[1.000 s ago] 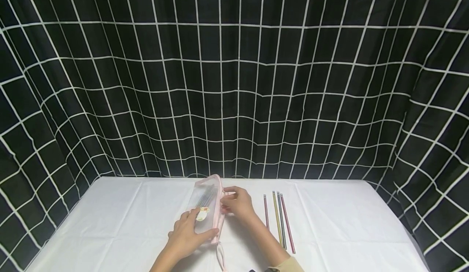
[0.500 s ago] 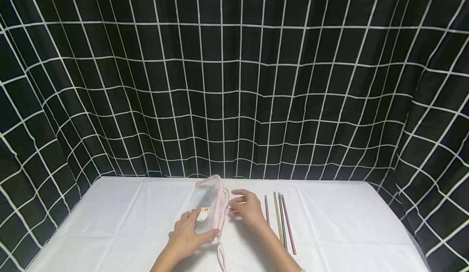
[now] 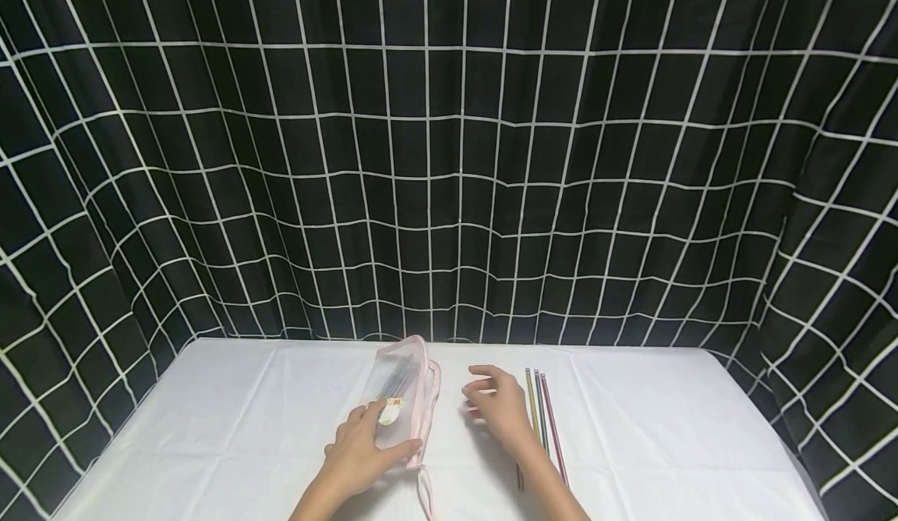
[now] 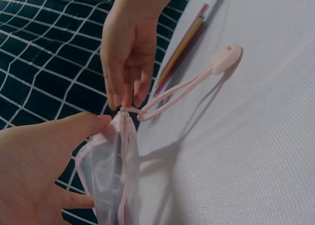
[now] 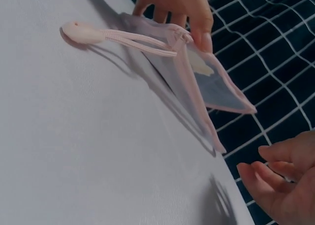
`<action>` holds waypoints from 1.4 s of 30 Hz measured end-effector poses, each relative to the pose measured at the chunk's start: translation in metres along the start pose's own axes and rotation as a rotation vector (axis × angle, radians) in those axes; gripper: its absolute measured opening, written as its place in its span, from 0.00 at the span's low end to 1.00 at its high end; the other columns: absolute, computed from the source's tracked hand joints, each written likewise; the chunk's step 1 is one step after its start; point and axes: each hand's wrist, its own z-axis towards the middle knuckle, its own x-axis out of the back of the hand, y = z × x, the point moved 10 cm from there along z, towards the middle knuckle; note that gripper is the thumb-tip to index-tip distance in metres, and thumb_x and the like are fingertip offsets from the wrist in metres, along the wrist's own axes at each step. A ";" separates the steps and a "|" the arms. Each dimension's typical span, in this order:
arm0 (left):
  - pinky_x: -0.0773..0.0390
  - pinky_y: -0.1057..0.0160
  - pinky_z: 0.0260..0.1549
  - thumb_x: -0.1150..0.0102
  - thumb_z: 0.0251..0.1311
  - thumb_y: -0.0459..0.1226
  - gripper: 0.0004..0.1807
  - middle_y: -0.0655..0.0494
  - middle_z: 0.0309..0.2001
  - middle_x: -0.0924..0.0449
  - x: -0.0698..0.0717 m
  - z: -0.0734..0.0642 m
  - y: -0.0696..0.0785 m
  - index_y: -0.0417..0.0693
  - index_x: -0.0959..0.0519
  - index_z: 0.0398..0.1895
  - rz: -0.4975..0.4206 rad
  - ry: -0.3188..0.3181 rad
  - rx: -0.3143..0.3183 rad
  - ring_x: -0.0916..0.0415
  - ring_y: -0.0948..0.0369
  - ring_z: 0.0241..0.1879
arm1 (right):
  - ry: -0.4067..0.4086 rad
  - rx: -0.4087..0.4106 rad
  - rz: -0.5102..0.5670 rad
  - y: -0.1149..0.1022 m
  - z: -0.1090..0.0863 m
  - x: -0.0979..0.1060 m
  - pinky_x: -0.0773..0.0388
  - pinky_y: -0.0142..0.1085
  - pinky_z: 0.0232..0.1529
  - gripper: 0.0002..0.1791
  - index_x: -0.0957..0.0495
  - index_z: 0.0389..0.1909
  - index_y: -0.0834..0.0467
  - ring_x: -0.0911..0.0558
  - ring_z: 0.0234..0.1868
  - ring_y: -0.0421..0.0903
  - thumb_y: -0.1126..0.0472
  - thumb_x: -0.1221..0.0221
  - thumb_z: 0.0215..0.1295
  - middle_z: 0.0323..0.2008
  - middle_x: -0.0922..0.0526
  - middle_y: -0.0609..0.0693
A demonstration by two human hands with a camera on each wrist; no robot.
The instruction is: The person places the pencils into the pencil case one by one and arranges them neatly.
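Observation:
My left hand (image 3: 356, 449) grips a see-through mesh pencil pouch (image 3: 407, 419) with pink edging, its thumb at the near corner by the zipper. The pouch leans on its side with its mouth gaping to the right. Several thin, dark pencil-like sticks (image 3: 398, 379) show through the mesh, above a small label. My right hand (image 3: 501, 408) hovers between the pouch and some pencils, fingers loosely bent around nothing. Just right of it lie a yellow pencil (image 3: 532, 398), a dark green pencil (image 3: 542, 410) and a red pencil (image 3: 552, 419), partly hidden by the forearm.
A pink cord loop (image 4: 172, 94) with a pale plastic tab (image 4: 227, 60) trails from the pouch's zipper end onto the white tablecloth (image 3: 666, 427). A black curtain (image 3: 449, 154) with white grid lines surrounds the table's back and sides.
My right hand has drawn out of the pouch's mouth and moved right, up beside the loose pencils. The left hand and pouch have stayed in place.

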 end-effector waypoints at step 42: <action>0.34 0.18 0.52 0.26 0.55 0.59 0.48 0.29 0.68 0.30 -0.001 -0.002 0.003 0.42 0.28 0.73 0.047 0.021 -0.014 0.31 0.27 0.65 | 0.162 -0.001 -0.241 0.019 0.004 0.055 0.13 0.53 0.47 0.28 0.22 0.58 0.75 0.12 0.47 0.67 0.71 0.29 0.56 0.46 0.15 0.71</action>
